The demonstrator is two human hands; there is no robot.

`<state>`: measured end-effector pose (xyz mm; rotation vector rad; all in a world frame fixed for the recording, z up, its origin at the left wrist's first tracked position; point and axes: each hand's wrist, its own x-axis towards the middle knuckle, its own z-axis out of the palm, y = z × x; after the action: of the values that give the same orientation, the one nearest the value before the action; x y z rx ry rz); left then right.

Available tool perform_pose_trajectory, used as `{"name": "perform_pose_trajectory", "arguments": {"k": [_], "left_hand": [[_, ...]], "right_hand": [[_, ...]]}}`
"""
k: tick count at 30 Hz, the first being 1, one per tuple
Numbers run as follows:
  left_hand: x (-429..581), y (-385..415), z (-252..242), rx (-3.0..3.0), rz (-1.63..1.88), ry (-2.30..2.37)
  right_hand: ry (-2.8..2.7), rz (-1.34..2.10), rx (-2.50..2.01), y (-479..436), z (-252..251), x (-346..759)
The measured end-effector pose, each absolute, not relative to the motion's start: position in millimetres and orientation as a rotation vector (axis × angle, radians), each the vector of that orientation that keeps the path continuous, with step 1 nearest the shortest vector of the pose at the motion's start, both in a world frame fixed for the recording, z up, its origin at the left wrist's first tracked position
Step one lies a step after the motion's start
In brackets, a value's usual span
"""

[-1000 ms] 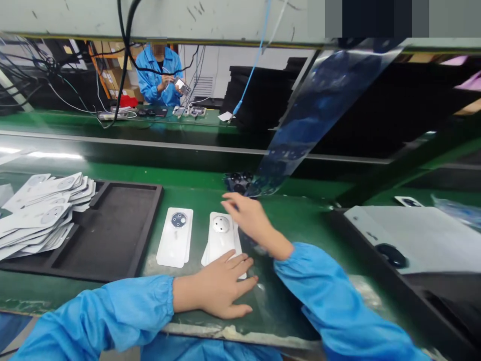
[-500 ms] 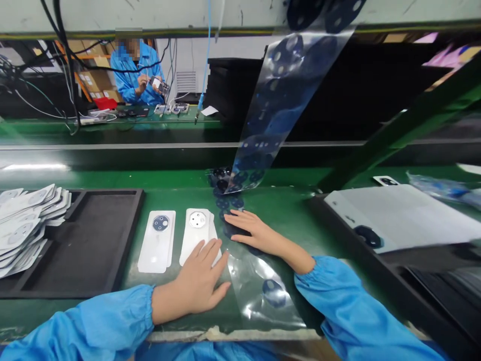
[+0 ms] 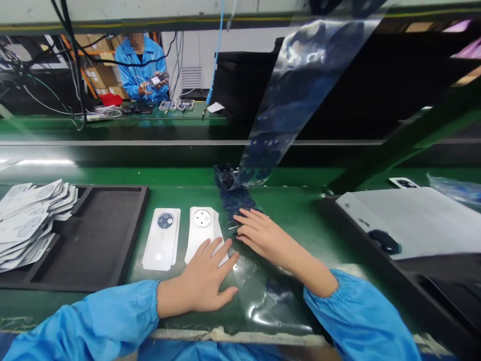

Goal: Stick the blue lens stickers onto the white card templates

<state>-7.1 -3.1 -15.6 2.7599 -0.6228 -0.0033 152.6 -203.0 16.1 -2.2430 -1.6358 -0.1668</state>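
My left hand (image 3: 205, 283) lies flat with fingers spread on the lower end of a small stack of white phone back covers (image 3: 202, 228) on the green bench. To its left lies one white cover (image 3: 162, 238) with a blue round lens piece fitted. My right hand (image 3: 263, 235) rests palm down, fingers stretched out, on a clear film strip (image 3: 270, 296) that carries dark round lens pieces (image 3: 236, 200). The strip runs up and away to the upper right (image 3: 300, 85).
A black foam tray (image 3: 93, 235) at the left holds a fanned pile of white covers (image 3: 26, 215). A black tray with a white sheet (image 3: 413, 220) stands at the right. Across the conveyor a person in a blue coat (image 3: 141, 65) works with a device.
My right hand came down from above the covers onto the film strip and then slid a little toward me. The left hand stayed pressed on the stack.
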Motion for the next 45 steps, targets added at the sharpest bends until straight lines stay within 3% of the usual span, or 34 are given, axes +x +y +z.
{"name": "perform_pose_trajectory", "arguments": {"k": [5, 9, 18, 25, 38, 45], "left_hand": [[-8.0, -2.7, -17.8, 2.738, 0.046, -0.631], [-8.8, -1.5, -22.2, 2.732, 0.103, -0.652], [-9.7, -0.9, -15.4, 2.715, 0.093, -0.633], [-9.0, -0.8, -20.7, 2.725, 0.117, -0.631], [-7.2, -1.9, -17.9, 2.770, 0.063, -0.645], [-6.2, -2.7, -16.3, 2.782, 0.047, -0.637]], "right_hand": [[-1.254, 0.380, -2.013, -201.3, 54.8, 153.7], [-1.116, 0.502, -2.017, -189.2, 55.8, 159.1], [-1.379, 0.379, -2.153, -203.6, 6.8, 176.4], [-1.403, 0.078, -2.283, -197.2, -10.3, 177.9], [-1.452, -0.018, -2.352, -182.2, -19.0, 168.5], [-1.549, -0.306, -2.299, -181.2, -14.3, 165.6]]}}
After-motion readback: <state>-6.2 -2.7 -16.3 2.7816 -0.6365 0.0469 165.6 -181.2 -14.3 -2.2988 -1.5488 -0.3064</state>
